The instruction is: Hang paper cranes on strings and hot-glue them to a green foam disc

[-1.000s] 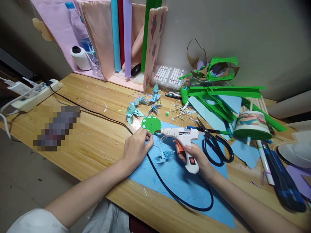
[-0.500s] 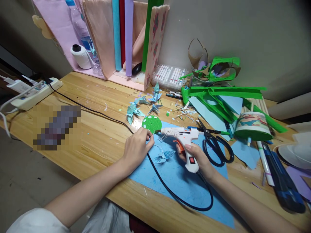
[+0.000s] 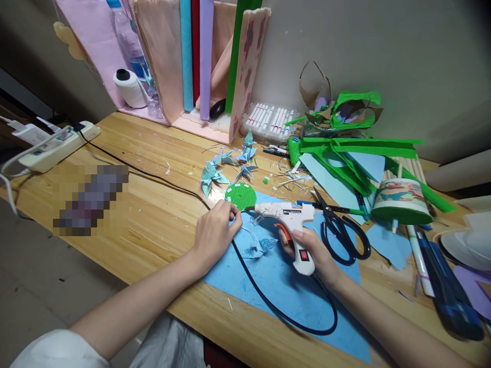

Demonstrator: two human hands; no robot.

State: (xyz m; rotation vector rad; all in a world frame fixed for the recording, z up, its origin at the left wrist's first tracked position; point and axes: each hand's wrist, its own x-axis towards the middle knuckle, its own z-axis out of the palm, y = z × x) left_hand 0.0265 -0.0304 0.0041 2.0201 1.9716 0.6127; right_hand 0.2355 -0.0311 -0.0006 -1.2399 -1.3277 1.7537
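My right hand point(image 3: 307, 250) is wrapped round a white hot glue gun point(image 3: 293, 214), fingers by its orange trigger. The gun's nozzle points left, at the lower edge of a green disc point(image 3: 240, 197) with small white pieces round its rim. My left hand point(image 3: 217, 230) is closed in a pinch beside the disc; a thin white string point(image 3: 251, 234) curves from near its fingertips towards a blue patterned paper crane point(image 3: 261, 248). The crane rests on a blue sheet point(image 3: 276, 276). What exactly the fingertips grip is too small to be sure of.
Black scissors point(image 3: 343, 230) lie right of the gun. Several folded blue cranes point(image 3: 212, 176) sit behind the disc. A black cord point(image 3: 261, 294) loops over the sheet. Markers point(image 3: 268, 120), green strips point(image 3: 356, 145), a round drum-like piece point(image 3: 401, 199) and a cutter point(image 3: 452, 291) stand or lie around.
The whole view has shifted very slightly. Both hands and the glue gun hold nearly the same places as before.
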